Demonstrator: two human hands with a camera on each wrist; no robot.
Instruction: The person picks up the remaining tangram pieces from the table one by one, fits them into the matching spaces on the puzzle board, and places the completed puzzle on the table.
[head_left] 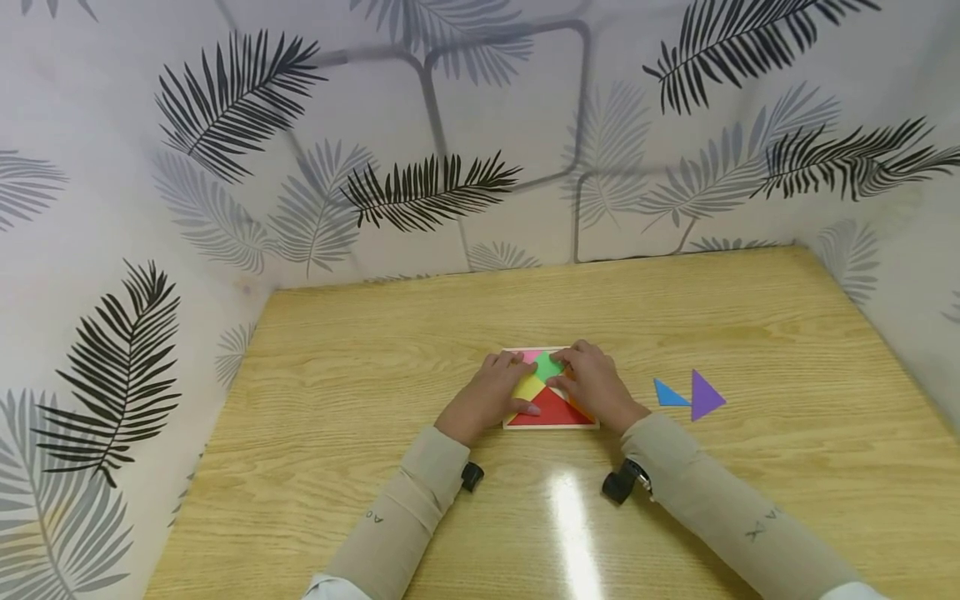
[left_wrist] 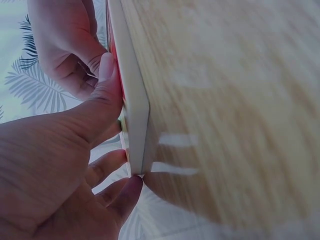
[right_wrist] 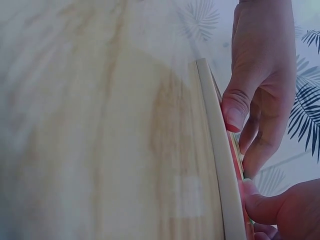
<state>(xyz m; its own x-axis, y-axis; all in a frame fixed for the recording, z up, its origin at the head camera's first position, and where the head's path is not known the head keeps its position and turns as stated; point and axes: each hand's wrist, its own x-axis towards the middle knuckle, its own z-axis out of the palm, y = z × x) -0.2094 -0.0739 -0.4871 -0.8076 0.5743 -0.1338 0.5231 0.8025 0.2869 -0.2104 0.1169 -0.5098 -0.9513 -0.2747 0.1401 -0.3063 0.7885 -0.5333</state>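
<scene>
A shallow wooden tray (head_left: 551,427) of flat tangram pieces lies under both hands. Inside it are a large red triangle (head_left: 551,410), a yellow piece (head_left: 528,388), a green square (head_left: 547,368), a pink piece (head_left: 531,356) and an orange piece partly hidden by the right hand. My left hand (head_left: 491,392) spreads over the tray's left side, its thumb on the red triangle and its fingertips on the pieces and the far-left rim. From the right, my right hand (head_left: 596,385) touches the pieces near the green square with bent fingers, thumb close by.
On the table (head_left: 360,358), right of the tray, lie a blue triangle (head_left: 670,395) and a purple triangle (head_left: 706,396), their tips nearly touching. Leaf-patterned sheeting (head_left: 495,108) borders the back and sides. A black wrist device (head_left: 619,485) sits under the right sleeve.
</scene>
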